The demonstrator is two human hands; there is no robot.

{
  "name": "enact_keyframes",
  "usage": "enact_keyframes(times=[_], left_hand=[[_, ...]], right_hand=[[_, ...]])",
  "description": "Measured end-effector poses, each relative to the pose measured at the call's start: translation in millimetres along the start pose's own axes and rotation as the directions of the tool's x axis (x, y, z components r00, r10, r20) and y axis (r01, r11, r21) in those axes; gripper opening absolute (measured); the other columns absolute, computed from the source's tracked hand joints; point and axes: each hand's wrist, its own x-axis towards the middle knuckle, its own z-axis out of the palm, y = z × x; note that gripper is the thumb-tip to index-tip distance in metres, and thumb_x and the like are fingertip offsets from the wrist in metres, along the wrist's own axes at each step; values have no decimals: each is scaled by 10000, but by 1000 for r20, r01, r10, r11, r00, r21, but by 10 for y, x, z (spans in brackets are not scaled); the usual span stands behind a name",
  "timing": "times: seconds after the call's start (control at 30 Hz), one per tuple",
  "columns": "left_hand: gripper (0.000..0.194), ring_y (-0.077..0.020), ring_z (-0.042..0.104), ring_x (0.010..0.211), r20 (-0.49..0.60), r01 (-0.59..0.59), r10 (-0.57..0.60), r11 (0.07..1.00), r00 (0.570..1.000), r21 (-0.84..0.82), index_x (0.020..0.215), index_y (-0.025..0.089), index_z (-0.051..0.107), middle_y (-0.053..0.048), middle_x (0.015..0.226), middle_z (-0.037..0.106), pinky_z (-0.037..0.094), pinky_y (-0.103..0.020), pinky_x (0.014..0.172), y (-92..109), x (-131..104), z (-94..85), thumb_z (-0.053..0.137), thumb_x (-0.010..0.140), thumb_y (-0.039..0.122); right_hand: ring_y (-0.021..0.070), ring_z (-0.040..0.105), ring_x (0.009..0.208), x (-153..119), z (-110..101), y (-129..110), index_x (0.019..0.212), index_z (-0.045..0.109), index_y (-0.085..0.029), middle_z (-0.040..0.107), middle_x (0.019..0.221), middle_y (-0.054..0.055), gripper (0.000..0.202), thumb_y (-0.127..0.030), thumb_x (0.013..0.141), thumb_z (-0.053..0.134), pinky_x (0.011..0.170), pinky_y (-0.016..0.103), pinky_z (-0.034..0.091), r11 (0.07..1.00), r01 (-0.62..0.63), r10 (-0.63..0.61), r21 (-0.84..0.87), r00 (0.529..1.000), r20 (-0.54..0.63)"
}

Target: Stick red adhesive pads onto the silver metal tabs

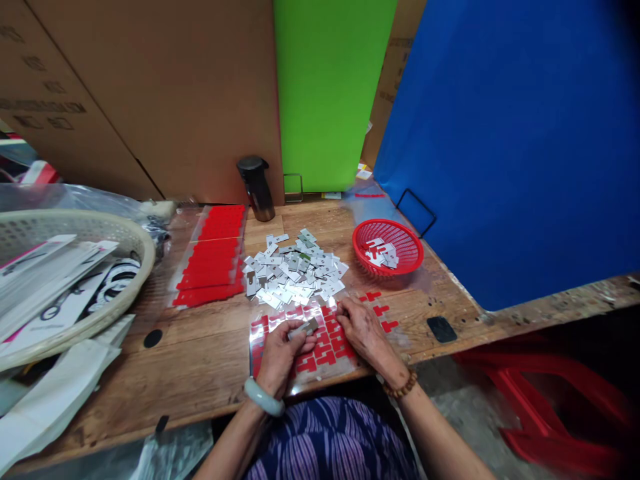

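A clear sheet with rows of red T-shaped stickers [324,355] lies at the near edge of the wooden table. Over its left part, my left hand [283,350] is closed on a small metal plate [306,327], pinched between thumb and fingers. My right hand [364,328] rests on the sheet's upper right part, fingers bent together at the red stickers; whatever is at its fingertips is hidden. Just beyond both hands spreads a loose pile of small silvery metal plates [295,270]. To its right stands a red plastic basket [414,257] holding several plates with red marks.
More red sticker sheets [213,257] are stacked left of the pile. A dark bottle [257,190] stands behind them. At far left, a big pale basket [143,267] holds printed cards. Cardboard, a green board [330,93] and a blue board [520,160] wall off the back.
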Motion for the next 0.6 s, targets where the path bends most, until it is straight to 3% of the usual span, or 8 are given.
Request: enact_keyframes(times=[0.07, 0.17, 0.23, 0.37, 0.6], left_hand=[[281, -150, 689, 684, 1, -17, 17, 1000, 1000, -18, 905, 108, 562, -118, 826, 716, 551, -233, 688, 10, 8, -2, 716, 676, 162], [319, -155, 684, 693, -1, -35, 35, 999, 999, -33, 888, 108, 578, -104, 818, 710, 552, -247, 687, 19, 24, -1, 750, 631, 189], [335, -160, 683, 702, 11, -36, 36, 999, 999, -34, 889, 106, 584, -101, 819, 705, 551, -256, 683, 21, 32, 5, 757, 618, 202], [323, -169, 684, 703, 40, -22, 23, 999, 999, -25, 877, 113, 565, -102, 811, 700, 548, -258, 660, 11, 28, 43, 745, 632, 220], [307, -187, 689, 725, 42, 37, -37, 999, 998, -18, 849, 141, 504, -94, 808, 689, 548, -268, 657, -38, 3, 99, 734, 654, 197]], right_hand=[[184, 533, 763, -42, 30, 5, 827, 546, -184, 574, 819, 50, 140, -90, 793, 448, 695, 300, 416, 1000, 24, -24, -3, 999, -35], [233, 518, 965, -149, 142, 44, 1038, 531, -175, 566, 1034, 113, 231, -134, 837, 425, 816, 367, 414, 997, 77, -78, -12, 981, -176], [241, 514, 983, -199, 212, 66, 1077, 529, -190, 561, 1047, 116, 257, -151, 854, 406, 825, 377, 417, 997, 79, -77, 1, 972, -223], [228, 533, 856, -169, 255, 50, 938, 576, -211, 575, 908, 91, 188, -165, 839, 423, 733, 344, 437, 1000, 23, -20, 16, 978, -206], [212, 514, 773, -71, 256, -107, 802, 521, -188, 560, 800, 71, 133, -122, 814, 405, 706, 337, 422, 997, -74, 66, -37, 981, -185]])
